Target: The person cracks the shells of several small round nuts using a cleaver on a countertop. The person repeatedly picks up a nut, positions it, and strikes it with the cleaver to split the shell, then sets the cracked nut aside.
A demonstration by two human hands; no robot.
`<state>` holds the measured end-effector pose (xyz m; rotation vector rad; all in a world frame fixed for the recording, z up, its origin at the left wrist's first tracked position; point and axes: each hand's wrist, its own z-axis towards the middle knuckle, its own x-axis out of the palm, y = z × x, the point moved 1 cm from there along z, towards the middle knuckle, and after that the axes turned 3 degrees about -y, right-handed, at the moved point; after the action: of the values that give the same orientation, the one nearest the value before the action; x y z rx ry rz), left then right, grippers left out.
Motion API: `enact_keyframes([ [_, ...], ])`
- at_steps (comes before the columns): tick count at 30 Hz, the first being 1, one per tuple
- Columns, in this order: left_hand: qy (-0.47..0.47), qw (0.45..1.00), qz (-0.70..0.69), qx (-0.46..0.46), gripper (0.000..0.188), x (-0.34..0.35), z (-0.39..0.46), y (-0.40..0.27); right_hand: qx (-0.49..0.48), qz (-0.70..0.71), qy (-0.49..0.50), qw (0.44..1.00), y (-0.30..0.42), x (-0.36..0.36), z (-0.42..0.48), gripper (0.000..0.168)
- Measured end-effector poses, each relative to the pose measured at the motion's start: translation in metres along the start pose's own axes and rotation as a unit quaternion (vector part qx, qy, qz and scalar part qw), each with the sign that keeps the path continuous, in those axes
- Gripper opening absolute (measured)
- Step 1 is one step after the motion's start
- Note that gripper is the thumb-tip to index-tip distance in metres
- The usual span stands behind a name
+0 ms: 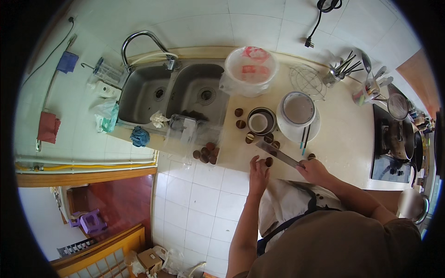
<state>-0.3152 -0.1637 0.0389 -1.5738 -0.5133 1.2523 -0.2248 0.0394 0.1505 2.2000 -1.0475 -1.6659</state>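
My right hand (314, 171) grips the handle of a knife (280, 154) with a long, seemingly serrated blade. Its blade slants up and left over the counter. My left hand (259, 173) is at the counter's front edge, its fingertips around a small round brown piece of produce (268, 162), possibly a mushroom. Beyond the blade tip, a similar piece (250, 137) shows pale cut lines. More lie beside a dark round pot (271, 120) with a white cup (258, 123) inside. Another piece (311, 156) is just above my right hand.
Several brown pieces (205, 153) sit in a clear plastic container (184, 130) by the double sink (195, 87). A lidded tub (298, 108) stands on a white plate (316, 130) with chopsticks (305, 139). Behind are a bag-lined bowl (249, 71) and wire rack (307, 80); right, a stove (389, 170).
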Motion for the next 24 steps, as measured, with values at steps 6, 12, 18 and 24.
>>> enact_keyframes([
  [6, -0.053, 0.997, 0.059, -0.004, 0.034, 0.008, -0.004, -0.012, -0.009, -0.019, 0.004, 1.000, -0.001, 0.002, -0.001, 0.028],
  [12, -0.026, 0.996, 0.078, 0.020, 0.028, 0.012, 0.002, 0.004, -0.023, -0.013, -0.012, 1.000, -0.004, 0.000, -0.002, 0.028],
  [18, -0.056, 0.996, 0.063, 0.018, 0.030, 0.009, -0.005, 0.001, -0.016, -0.010, 0.018, 1.000, -0.001, 0.008, -0.001, 0.029],
  [24, -0.102, 0.993, 0.044, 0.044, 0.037, 0.002, -0.013, -0.002, -0.008, 0.002, 0.029, 1.000, 0.006, 0.014, -0.002, 0.029],
])
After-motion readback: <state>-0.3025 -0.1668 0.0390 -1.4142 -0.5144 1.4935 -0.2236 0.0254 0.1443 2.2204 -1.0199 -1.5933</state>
